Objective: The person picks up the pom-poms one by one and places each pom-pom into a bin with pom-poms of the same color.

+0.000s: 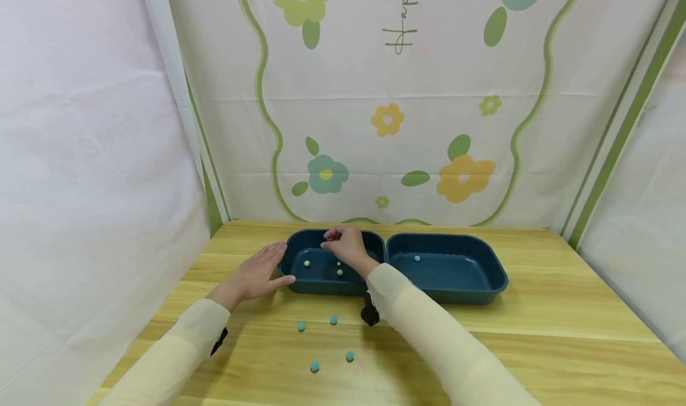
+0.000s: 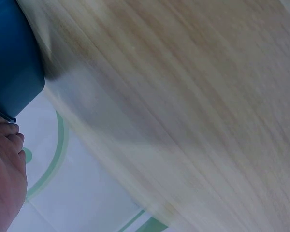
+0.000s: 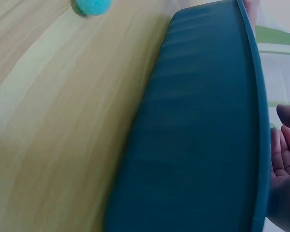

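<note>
Two dark blue trays stand side by side on the table. The left tray [image 1: 321, 287] has 3 small yellow balls [image 1: 340, 272] visible inside, and one light blue ball [image 1: 417, 258] lies in the right tray [image 1: 461, 297]. My left hand [image 1: 257, 273] rests against the left tray's left end, fingers straight and thumb along its front rim. Over that same tray hovers my right hand [image 1: 345, 246], its fingers loosely bent. In the right wrist view, the right thumb [image 3: 289, 116] stands apart from the curled fingers, with nothing seen between them.
Several light blue balls [image 1: 314, 365] lie scattered on the wooden table [image 1: 257, 346] in front of the left tray. Behind the trays hangs a white flowered cloth [image 1: 354, 138]. More cloth walls stand at left and right. A black wrist device [image 1: 370, 314] hangs below the right sleeve.
</note>
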Demonstrator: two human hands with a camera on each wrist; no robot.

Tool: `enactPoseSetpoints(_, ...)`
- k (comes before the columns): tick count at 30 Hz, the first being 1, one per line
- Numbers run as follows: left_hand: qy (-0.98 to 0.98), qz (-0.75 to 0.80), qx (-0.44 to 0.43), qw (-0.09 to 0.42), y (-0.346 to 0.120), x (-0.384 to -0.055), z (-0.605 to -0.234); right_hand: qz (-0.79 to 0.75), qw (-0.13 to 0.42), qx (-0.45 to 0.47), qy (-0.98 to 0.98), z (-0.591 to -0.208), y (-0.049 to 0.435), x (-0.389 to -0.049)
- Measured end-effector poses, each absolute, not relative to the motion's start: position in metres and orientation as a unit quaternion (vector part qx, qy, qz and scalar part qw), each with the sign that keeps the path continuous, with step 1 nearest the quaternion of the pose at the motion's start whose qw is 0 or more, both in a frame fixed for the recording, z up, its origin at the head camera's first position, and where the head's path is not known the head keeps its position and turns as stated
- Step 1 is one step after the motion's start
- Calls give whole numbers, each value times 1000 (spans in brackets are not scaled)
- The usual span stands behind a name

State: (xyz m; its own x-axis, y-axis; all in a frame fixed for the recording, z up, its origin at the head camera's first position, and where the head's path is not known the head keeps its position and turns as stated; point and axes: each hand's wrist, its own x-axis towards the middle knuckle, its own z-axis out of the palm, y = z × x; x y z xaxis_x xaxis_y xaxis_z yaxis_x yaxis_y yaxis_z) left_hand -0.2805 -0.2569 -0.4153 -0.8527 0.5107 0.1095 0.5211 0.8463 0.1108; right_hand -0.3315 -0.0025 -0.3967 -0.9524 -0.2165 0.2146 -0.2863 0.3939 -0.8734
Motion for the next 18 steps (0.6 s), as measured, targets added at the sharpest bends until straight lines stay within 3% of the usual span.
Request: enactPoseSetpoints(18,-959,-66,-273,39,-257,-281,-415,523,44,156,-837,-378,13,-329)
